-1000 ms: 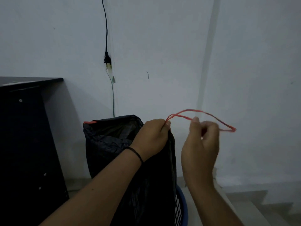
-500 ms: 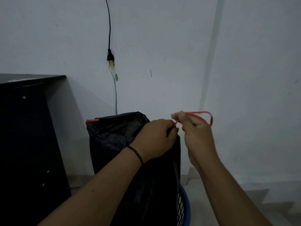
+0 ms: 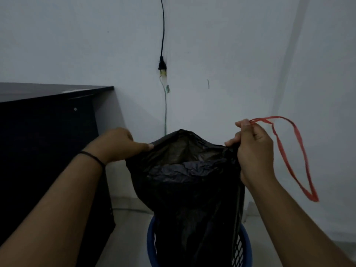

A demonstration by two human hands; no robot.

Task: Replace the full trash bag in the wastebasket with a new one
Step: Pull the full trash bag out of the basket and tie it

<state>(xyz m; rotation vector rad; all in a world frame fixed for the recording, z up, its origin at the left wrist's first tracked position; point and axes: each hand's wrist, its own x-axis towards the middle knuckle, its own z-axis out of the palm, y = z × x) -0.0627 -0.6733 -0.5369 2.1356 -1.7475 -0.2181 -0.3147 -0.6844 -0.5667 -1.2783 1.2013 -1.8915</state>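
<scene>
A black trash bag [image 3: 194, 199] stands up out of a blue-rimmed mesh wastebasket [image 3: 244, 249] at the bottom centre. Its mouth is pulled wide and crumpled black plastic shows inside. My left hand [image 3: 117, 145] pinches the bag's left rim. My right hand [image 3: 254, 149] grips the right rim and also holds a red drawstring [image 3: 289, 157], whose long loop hangs down to the right of my wrist.
A dark desk or cabinet [image 3: 48, 143] fills the left side, close to the bag. A black plug and cord [image 3: 162, 64] hang on the white wall behind, with a green wire below. Pale floor lies around the basket.
My left hand moved from the bag's right corner to its left rim, spreading the mouth open. My right hand took the right rim, and the red loop now hangs longer.
</scene>
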